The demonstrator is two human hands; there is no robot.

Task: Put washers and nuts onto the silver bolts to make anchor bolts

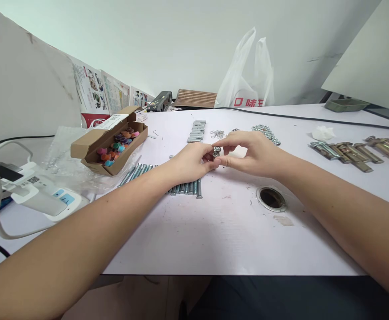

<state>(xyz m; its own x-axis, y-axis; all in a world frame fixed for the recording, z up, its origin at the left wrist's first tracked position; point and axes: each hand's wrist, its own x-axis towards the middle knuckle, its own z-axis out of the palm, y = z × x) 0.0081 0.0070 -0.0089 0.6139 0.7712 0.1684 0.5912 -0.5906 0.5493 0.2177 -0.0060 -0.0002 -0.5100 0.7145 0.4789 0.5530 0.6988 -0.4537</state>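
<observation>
Over the middle of the table, my left hand (194, 161) is closed with its fingertips around a silvery bolt (217, 152) whose end shows what looks like a nut and washer. The rest of the bolt is hidden by my fingers. My right hand (252, 152) pinches the same end, index finger on top and thumb below. Beneath my left wrist lies a row of silvery bolts (190, 189), partly covered. Behind my hands are a column of metal sleeves (197, 130), a patch of small rings (217, 134) and a pile of nuts (266, 132).
At left stand a cardboard box (96, 153) of colourful plugs and a white power strip (61, 206) with cables. Brass-coloured expansion bolts (357, 153) lie at right, near a crumpled tissue (323, 133). A round hole (271, 198) opens in the tabletop. A plastic bag (246, 78) stands behind.
</observation>
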